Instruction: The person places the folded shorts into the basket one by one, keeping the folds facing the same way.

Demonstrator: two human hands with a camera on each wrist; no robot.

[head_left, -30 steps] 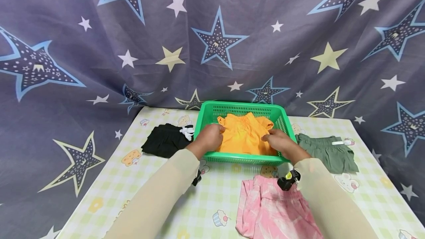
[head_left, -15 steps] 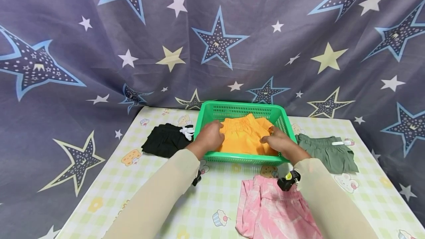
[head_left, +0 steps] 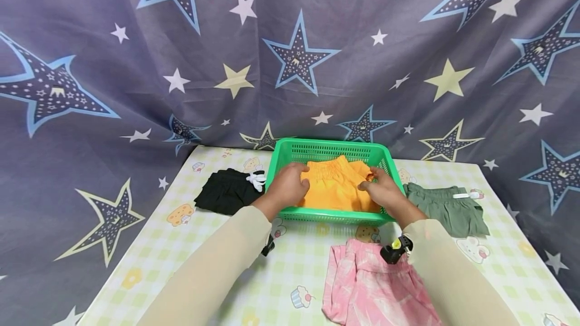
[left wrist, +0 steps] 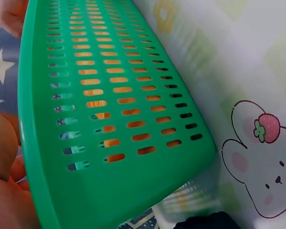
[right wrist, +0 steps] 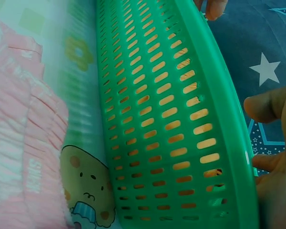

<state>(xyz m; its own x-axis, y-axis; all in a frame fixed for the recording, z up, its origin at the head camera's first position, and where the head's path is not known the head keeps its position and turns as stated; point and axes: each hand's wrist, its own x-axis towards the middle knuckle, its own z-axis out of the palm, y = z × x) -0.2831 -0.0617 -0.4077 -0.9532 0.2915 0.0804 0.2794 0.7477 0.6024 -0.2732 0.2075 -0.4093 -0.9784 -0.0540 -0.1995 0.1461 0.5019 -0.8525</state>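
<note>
Guess the green basket [head_left: 335, 214] just corrals the orange shorts [head_left: 335, 187]; over it, right hand [head_left: 386, 191] spread loose, left hand [head_left: 287, 185] grip, can't tell.

- Looks like indoor curtained-off spot; home or studio, can't tell which.
- Dk grey-blue star-print fabric curtain [head_left: 353, 69] hung behind rect. green perforated plastic basket [head_left: 333, 214].
- Pale grn/wht checked cartoon-print table cover [head_left: 267, 280] under basket, extends L & R.
</note>
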